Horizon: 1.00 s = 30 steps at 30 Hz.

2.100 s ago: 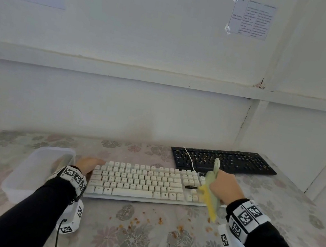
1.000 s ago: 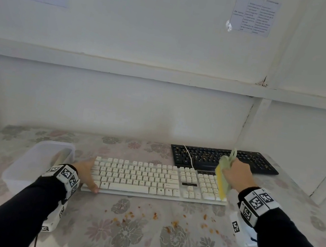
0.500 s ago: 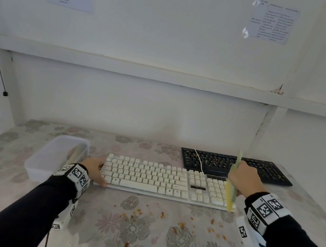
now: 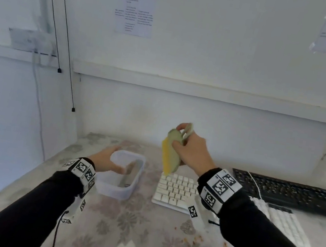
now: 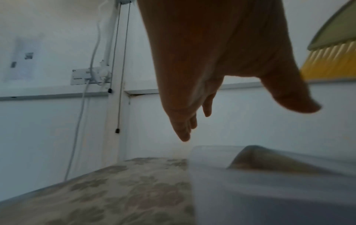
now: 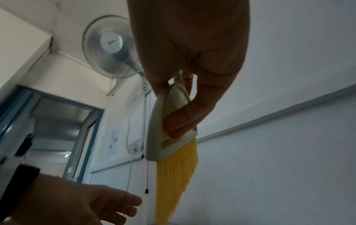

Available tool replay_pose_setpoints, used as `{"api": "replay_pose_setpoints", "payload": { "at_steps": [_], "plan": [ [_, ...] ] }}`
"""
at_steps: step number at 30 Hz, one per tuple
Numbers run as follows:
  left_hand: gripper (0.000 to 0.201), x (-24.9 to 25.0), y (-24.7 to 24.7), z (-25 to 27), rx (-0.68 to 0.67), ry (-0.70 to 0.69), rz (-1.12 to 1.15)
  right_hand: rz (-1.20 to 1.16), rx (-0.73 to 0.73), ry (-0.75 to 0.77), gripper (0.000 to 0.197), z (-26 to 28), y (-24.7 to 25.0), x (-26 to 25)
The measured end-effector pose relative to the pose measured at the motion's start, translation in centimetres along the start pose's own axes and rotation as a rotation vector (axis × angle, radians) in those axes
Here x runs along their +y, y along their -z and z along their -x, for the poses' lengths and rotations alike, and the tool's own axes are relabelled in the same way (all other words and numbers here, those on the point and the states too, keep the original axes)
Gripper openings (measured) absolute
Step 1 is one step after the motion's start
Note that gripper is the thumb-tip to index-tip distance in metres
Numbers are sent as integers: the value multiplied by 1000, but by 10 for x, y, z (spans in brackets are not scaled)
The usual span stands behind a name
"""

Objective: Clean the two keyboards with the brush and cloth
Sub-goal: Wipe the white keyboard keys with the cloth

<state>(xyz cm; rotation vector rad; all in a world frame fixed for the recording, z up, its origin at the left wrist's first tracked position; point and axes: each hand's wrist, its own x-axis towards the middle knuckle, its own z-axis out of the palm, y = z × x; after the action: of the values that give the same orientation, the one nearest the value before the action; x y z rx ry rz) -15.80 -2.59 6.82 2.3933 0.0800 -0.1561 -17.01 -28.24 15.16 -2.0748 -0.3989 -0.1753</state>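
Observation:
My right hand (image 4: 188, 147) grips a pale green brush (image 4: 170, 156) with yellow bristles, raised above the left end of the white keyboard (image 4: 172, 191); the right wrist view shows the brush (image 6: 171, 134) hanging bristles down. My left hand (image 4: 106, 162) reaches with straight fingers over the near left rim of a clear plastic tub (image 4: 118, 189) and holds nothing. In the left wrist view the left hand (image 5: 192, 106) hovers above the tub (image 5: 269, 182). A black keyboard (image 4: 288, 193) lies at the back right. A brownish thing lies inside the tub; I cannot tell what it is.
Orange crumbs (image 4: 198, 239) are scattered on the flowered tablecloth (image 4: 138, 238) in front of the white keyboard. The white wall stands close behind the table, with cords (image 4: 63, 42) hanging at the left. The table's left edge runs near my left arm.
My view has swung left. The right hand lifted the brush off the keyboard's right end and carried it left and up. The left hand left the keyboard's corner and moved over the tub.

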Motion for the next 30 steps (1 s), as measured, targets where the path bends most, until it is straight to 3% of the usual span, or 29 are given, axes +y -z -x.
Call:
{"api": "replay_pose_setpoints", "payload": {
  "at_steps": [1, 4, 8, 10, 13, 15, 18, 22, 25, 28, 30],
  "plan": [
    [96, -10, 6, 3, -45, 37, 5, -4, -16, 8, 27, -5, -21, -7],
    [148, -40, 18, 3, -159, 112, 6, -14, -106, -18, 30, -20, -79, -21],
    [174, -65, 23, -3, -282, 102, 27, 15, -203, -139, 30, -37, -138, -26],
    [168, -67, 23, -2, -346, 57, 43, 115, -211, -149, 25, -47, -160, -24],
    [133, -69, 21, -6, -379, -1, 109, 290, -197, -160, 38, -61, -182, -19],
    [136, -74, 20, -9, -408, -53, 159, 316, -190, -208, 43, -69, -196, -14],
    [107, -82, 22, -13, -427, -65, 182, 320, -193, -320, 47, -75, -210, -12],
    [117, -90, 25, -17, -423, -117, 165, 179, -219, -460, 75, -82, -226, -8],
    [107, -94, 25, -21, -421, -131, 164, 17, -259, -513, 88, -83, -230, -8],
    [116, -98, 24, -23, -423, -120, 194, 114, -450, -542, 91, -80, -226, -11],
    [108, -100, 22, -26, -424, -102, 213, 129, -535, -584, 84, -79, -219, -14]
  ]
}}
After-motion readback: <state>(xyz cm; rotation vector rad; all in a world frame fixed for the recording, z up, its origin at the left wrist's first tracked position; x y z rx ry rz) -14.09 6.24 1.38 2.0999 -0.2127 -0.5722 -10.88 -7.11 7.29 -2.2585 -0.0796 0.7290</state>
